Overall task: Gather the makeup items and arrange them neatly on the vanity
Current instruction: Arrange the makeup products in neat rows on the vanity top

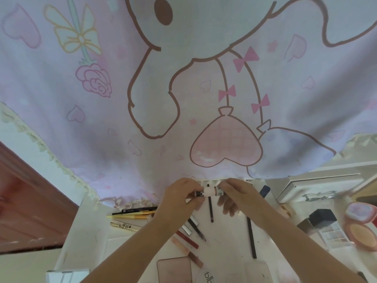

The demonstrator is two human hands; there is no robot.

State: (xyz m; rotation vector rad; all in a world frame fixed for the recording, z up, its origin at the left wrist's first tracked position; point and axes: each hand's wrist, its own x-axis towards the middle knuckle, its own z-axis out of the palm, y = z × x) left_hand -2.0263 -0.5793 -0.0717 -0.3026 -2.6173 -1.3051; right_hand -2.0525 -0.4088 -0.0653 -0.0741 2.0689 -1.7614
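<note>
Both my hands hold one small pink tube [210,191] with black lettering, level, above the back of the white vanity top [85,237]. My left hand [181,196] grips its left end and my right hand [234,193] its right end. Below them lie thin black pencils [210,209] [251,237], a black and a yellow pencil [132,213], a clear tube [124,225] and several lip tubes [187,240]. A pink flat palette [174,270] sits near the front edge.
A pale cartoon-print cloth [183,88] hangs behind the vanity top. At the right are a white box [318,186], an open pink compact [361,225], an eyeshadow palette [334,235] and a dark-capped bottle [318,219]. A reddish wooden surface [26,201] is at left.
</note>
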